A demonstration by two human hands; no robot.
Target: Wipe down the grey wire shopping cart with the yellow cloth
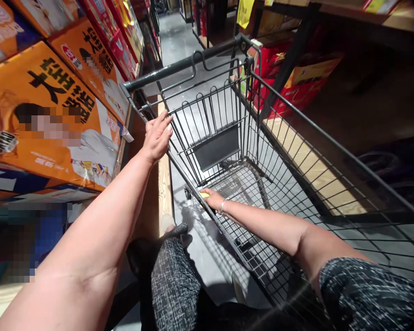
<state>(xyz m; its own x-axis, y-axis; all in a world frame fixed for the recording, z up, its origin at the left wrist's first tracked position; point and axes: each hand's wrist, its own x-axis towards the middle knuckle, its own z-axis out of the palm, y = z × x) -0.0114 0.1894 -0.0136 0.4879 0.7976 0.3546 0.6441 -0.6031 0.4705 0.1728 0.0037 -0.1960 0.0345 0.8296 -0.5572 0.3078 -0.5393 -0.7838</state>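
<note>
A black wire shopping cart (pixel 217 147) stands in the aisle in front of me, its basket holding no goods that I can see. My left hand (pixel 158 138) rests against the cart's near side rail close to the handle end, fingers stretched out and slightly apart. Farther down that same rail, my right hand (pixel 214 201), a bracelet at its wrist, reaches across the basket with its fingers closed. A small yellow thing (pixel 204 195) shows between those fingers and the rail; its kind is too small to make out.
Large orange packages (pixel 51 105) are stacked on the left, with red boxes (pixel 119 50) beyond. A wooden shelf edge (pixel 164 193) runs beside the cart. On the right stands a dark shelf rack holding red packages (pixel 296 87). Grey floor (pixel 179 37) stretches ahead.
</note>
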